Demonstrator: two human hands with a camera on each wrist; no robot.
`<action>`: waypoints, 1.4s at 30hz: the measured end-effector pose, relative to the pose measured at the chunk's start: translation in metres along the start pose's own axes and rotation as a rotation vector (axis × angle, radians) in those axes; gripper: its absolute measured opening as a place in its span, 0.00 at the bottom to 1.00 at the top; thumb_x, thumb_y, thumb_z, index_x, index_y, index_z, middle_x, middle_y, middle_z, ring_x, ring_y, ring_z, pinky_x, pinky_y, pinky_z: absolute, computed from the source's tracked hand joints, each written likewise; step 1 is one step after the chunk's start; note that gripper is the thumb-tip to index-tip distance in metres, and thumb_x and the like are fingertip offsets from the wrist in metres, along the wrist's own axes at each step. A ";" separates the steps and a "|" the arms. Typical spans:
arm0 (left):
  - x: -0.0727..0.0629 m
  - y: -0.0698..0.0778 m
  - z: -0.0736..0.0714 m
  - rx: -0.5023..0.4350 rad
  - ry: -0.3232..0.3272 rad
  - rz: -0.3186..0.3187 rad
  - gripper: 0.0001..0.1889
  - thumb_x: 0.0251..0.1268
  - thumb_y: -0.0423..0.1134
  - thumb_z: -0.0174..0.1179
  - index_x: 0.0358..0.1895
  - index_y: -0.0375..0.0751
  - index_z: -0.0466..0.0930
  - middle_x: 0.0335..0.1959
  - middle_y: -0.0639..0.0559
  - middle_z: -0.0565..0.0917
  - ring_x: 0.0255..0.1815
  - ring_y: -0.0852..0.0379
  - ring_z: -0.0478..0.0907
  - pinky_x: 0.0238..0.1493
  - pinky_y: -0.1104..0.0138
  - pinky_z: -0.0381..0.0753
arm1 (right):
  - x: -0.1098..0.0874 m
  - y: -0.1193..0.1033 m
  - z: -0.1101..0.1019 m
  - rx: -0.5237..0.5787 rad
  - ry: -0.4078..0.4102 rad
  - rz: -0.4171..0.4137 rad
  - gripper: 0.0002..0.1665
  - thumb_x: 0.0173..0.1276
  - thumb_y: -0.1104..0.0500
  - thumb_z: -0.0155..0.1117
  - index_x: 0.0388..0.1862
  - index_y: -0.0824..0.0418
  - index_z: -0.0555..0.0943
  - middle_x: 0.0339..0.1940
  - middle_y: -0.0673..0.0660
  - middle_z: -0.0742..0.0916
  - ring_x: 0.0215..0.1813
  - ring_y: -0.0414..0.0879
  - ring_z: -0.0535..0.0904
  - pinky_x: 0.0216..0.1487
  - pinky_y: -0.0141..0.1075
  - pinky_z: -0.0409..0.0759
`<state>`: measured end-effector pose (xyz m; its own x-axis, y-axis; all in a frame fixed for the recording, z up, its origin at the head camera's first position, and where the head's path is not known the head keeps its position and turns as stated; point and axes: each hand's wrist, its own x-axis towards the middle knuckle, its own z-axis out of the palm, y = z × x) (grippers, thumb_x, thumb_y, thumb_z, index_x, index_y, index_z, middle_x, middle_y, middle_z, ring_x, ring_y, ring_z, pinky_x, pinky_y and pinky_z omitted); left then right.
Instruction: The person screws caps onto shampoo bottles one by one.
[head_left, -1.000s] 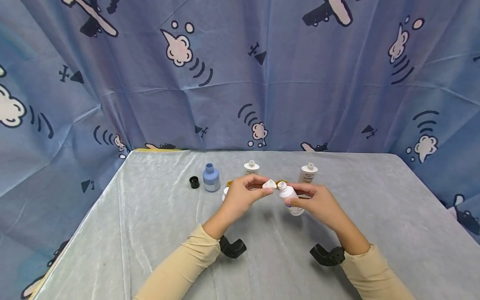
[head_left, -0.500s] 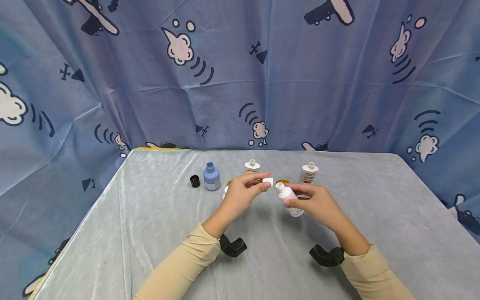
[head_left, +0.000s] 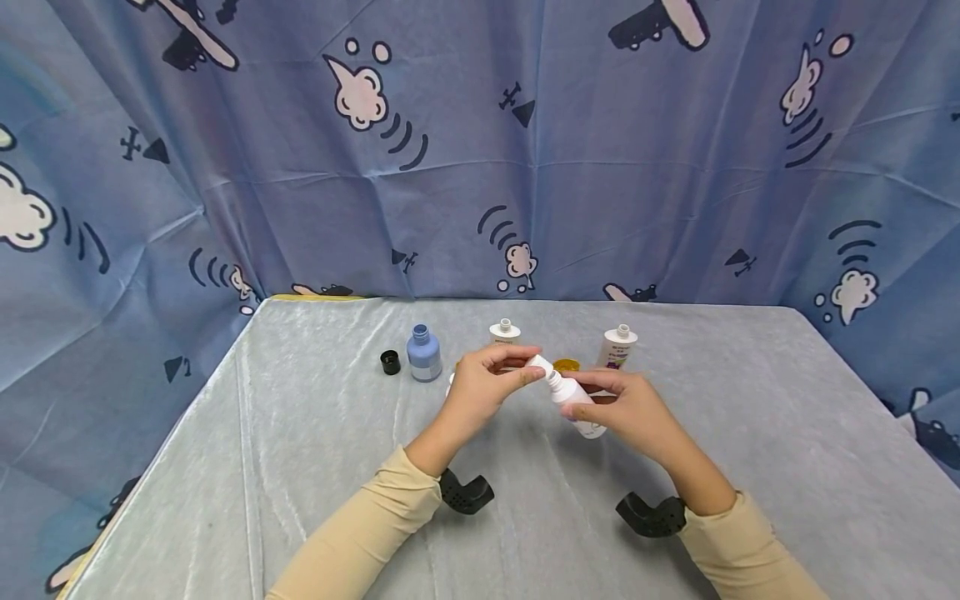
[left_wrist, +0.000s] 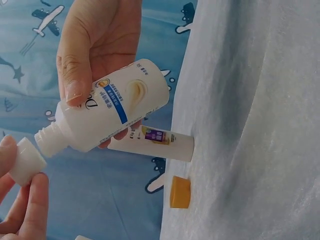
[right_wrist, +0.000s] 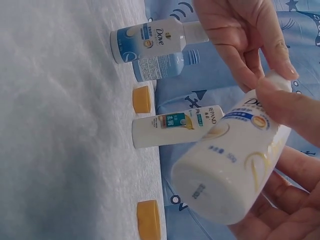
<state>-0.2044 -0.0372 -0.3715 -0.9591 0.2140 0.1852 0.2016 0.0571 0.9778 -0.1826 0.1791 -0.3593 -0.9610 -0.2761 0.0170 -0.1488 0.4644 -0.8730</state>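
My left hand (head_left: 480, 387) pinches a small white cap (head_left: 541, 364) between thumb and fingers. In my right hand (head_left: 633, 408) is a white Dove bottle (left_wrist: 117, 107), held tilted with its threaded neck towards the cap. In the left wrist view the cap (left_wrist: 27, 162) sits right at the bottle's mouth, at an angle to it; I cannot tell whether they touch. Bottle and hands are above the table. The right wrist view shows the base of the bottle (right_wrist: 215, 190), with the left fingertips at its neck end.
Behind the hands stand an uncapped blue bottle (head_left: 424, 358) with a black cap (head_left: 390, 362) beside it, and two uncapped white bottles (head_left: 504, 332). Orange caps (right_wrist: 141, 99) lie near those. A second Dove bottle (right_wrist: 147, 40), capped, is mostly hidden by the left hand in the head view.
The bottle has tilted further left and its neck has come up to the cap. The cap has turned in my left fingers, its opening now facing the neck.
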 end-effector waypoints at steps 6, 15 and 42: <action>0.000 0.000 0.000 -0.002 -0.008 -0.033 0.18 0.57 0.36 0.73 0.51 0.37 0.86 0.47 0.43 0.88 0.40 0.62 0.86 0.43 0.72 0.84 | 0.000 0.001 0.002 -0.015 0.020 -0.032 0.28 0.60 0.59 0.76 0.58 0.70 0.82 0.56 0.69 0.84 0.51 0.55 0.85 0.44 0.32 0.86; -0.001 0.001 0.003 0.004 -0.024 -0.033 0.15 0.55 0.35 0.74 0.47 0.37 0.88 0.45 0.42 0.89 0.39 0.63 0.86 0.43 0.70 0.85 | 0.000 0.001 0.004 0.011 0.017 -0.028 0.29 0.59 0.58 0.76 0.58 0.69 0.82 0.57 0.69 0.83 0.50 0.55 0.86 0.42 0.32 0.86; -0.002 0.001 0.001 0.031 -0.021 -0.048 0.12 0.59 0.41 0.72 0.44 0.40 0.89 0.43 0.45 0.89 0.38 0.67 0.82 0.42 0.71 0.81 | 0.000 0.001 0.005 -0.023 0.029 -0.033 0.30 0.59 0.56 0.77 0.58 0.68 0.82 0.57 0.67 0.84 0.52 0.56 0.86 0.46 0.36 0.87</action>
<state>-0.2025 -0.0364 -0.3712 -0.9635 0.2309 0.1354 0.1615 0.0981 0.9820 -0.1816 0.1756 -0.3623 -0.9617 -0.2675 0.0597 -0.1855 0.4750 -0.8602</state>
